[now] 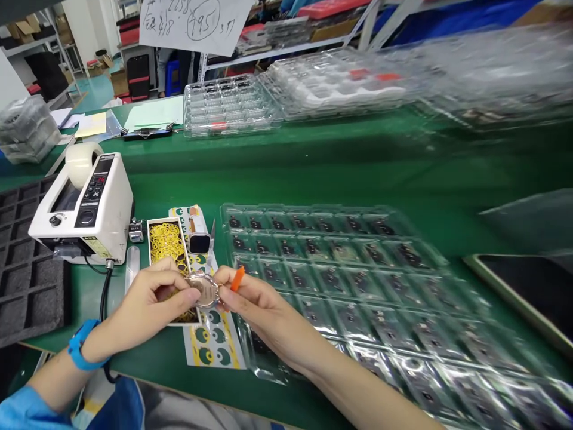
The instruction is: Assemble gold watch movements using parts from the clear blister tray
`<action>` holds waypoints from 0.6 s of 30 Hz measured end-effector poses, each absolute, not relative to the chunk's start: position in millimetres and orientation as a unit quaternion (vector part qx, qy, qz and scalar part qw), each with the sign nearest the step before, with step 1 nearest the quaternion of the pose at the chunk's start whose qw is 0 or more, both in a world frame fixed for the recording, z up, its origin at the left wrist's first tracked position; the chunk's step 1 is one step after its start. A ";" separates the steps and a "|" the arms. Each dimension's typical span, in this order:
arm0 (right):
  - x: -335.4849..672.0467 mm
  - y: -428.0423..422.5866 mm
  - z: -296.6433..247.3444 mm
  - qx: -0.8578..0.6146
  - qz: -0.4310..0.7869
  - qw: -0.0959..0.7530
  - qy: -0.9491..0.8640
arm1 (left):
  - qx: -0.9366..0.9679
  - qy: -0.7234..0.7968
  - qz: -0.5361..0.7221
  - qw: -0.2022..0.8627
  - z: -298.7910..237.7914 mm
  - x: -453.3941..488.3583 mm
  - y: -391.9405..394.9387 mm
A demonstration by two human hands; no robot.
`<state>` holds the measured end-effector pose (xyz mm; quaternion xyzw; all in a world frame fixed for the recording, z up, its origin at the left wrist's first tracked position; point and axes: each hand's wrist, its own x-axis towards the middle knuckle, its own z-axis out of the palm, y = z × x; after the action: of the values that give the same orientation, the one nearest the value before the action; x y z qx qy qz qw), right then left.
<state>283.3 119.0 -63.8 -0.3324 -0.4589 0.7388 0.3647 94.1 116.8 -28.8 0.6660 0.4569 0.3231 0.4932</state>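
Note:
My left hand (154,298) and my right hand (253,301) meet over the near edge of the green table (313,173). Both pinch a small round metal part (203,289) between their fingertips. My right hand also grips a thin orange tool (237,278) that sticks up beside the part. Under my hands lie a white box of yellow rings (165,242) and a sticker sheet (215,343) with green and yellow dots. A small dark-faced square part (199,243) rests just beyond the round part.
A white tape dispenser (85,206) stands at the left, next to a black foam tray (27,269). A clear blister tray (358,280) of small dark parts fills the right. More clear trays (233,104) are stacked at the back. A dark panel (528,292) lies far right.

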 end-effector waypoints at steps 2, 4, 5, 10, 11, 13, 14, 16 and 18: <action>283.4 119.0 -64.1 -0.342 0.733 0.363 -0.463 | 0.660 0.464 0.325 0.494 -29.0 95.2 116.9; 283.4 119.2 -64.1 -0.342 0.731 0.362 -0.467 | 0.655 0.466 0.327 0.496 -29.5 96.0 117.2; 283.4 119.3 -64.1 -0.340 0.730 0.362 -0.470 | 0.655 0.466 0.328 0.496 -29.9 96.2 117.3; 282.6 119.6 -63.7 -0.332 0.722 0.369 -0.482 | 0.660 0.466 0.334 0.485 -31.7 96.4 116.7; 282.4 119.6 -63.7 -0.334 0.721 0.370 -0.481 | 0.662 0.467 0.335 0.480 -32.1 96.7 116.2; 282.1 119.5 -63.8 -0.337 0.718 0.370 -0.484 | 0.668 0.474 0.337 0.465 -33.1 98.3 115.2; 282.0 119.4 -63.8 -0.339 0.713 0.371 -0.489 | 0.672 0.478 0.337 0.455 -33.6 99.4 114.7; 282.0 119.4 -63.9 -0.342 0.698 0.373 -0.507 | 0.684 0.485 0.341 0.425 -34.4 101.9 113.8; 282.7 119.6 -64.0 -0.343 0.683 0.380 -0.521 | 0.705 0.498 0.345 0.367 -34.3 103.0 113.4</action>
<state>282.7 119.6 -64.0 -0.3431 -0.5206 0.6834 0.3797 103.0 113.4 -34.3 0.7054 0.4984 0.3451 0.3671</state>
